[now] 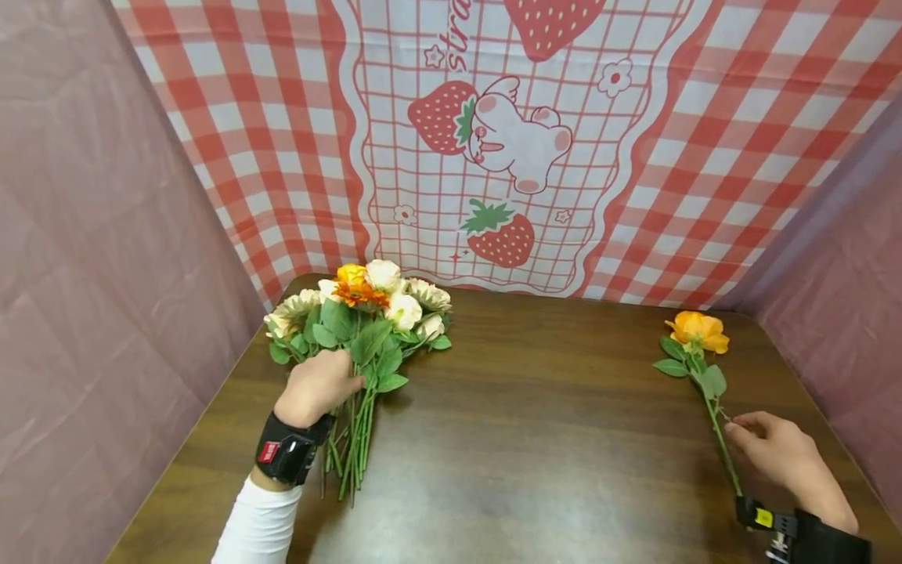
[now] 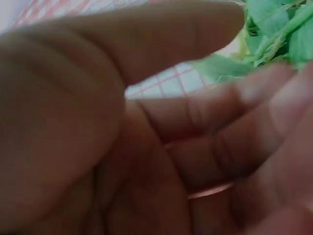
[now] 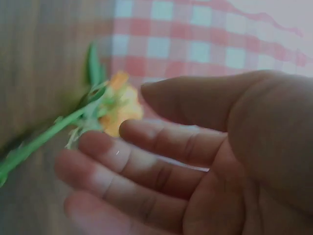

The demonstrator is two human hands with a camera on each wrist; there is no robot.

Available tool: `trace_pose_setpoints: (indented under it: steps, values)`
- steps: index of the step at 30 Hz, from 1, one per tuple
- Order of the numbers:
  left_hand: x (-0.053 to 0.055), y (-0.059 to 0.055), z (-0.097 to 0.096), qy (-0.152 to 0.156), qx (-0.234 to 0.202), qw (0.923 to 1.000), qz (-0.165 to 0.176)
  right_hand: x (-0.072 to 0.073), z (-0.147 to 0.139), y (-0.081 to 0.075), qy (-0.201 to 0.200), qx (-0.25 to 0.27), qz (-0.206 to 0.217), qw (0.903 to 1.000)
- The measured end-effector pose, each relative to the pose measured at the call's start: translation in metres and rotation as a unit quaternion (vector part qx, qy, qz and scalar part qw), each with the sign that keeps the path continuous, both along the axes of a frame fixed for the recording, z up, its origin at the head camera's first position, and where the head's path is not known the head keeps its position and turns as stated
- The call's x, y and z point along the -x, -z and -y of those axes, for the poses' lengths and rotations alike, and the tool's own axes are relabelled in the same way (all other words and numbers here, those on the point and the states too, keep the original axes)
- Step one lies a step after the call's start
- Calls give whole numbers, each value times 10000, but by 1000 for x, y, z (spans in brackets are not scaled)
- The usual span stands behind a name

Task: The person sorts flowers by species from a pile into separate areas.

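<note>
At the left of the head view lies a bouquet of artificial flowers (image 1: 404,311), cream, white and orange, with long green stems (image 1: 362,439). My left hand (image 1: 319,384) is at these stems, partly over them. Its palm is bare in the left wrist view, fingers loosely bent, with green leaves (image 2: 269,22) past the thumb tip; a few fingertips run out of frame. On the right, a single orange-yellow flower (image 1: 698,332) lies with its stem (image 1: 724,450) towards me. My right hand (image 1: 782,454) is beside that stem. In the right wrist view its fingers (image 3: 146,171) are extended, apart from the thumb.
A brown wooden table (image 1: 528,439) carries both the bouquet and the single flower. Behind it hangs a red-and-white checked cloth (image 1: 761,157) with strawberry prints. Pinkish curtains (image 1: 106,274) stand at both sides.
</note>
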State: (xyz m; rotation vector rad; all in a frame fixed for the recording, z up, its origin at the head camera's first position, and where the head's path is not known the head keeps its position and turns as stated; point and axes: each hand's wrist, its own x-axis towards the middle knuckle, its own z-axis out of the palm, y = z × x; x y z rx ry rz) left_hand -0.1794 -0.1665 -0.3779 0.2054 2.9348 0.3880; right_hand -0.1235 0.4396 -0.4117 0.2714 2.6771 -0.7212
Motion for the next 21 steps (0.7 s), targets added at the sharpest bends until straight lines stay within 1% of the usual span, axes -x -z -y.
trace_pose_setpoints:
  steps: [2,6,9,12,14,16,18,21]
  values:
    - [0,4,-5,126,195,9997,89,1,8,-6,-83,18,-282,9996]
    - [-1,16,-20,391,554,9977,-57,0,28,-13,-322,76,-714,9969]
    - [-1,23,-28,443,763,9956,-314,0,43,-17,-495,124,-855,9950]
    - [-2,29,-31,396,862,9947,-394,-1,54,-20,-654,94,-1013,9927]
    - [-2,31,-31,393,853,9949,-372,-1,60,-21,-739,76,-1129,9908]
    - [-2,33,-30,423,766,9958,-272,-2,63,-22,-812,74,-1220,9892]
    - [-2,32,-29,471,625,9967,-227,-2,66,-21,-856,71,-1288,9879]
    - [-2,28,-27,490,306,9981,-203,-2,70,-20,-896,48,-1397,9861]
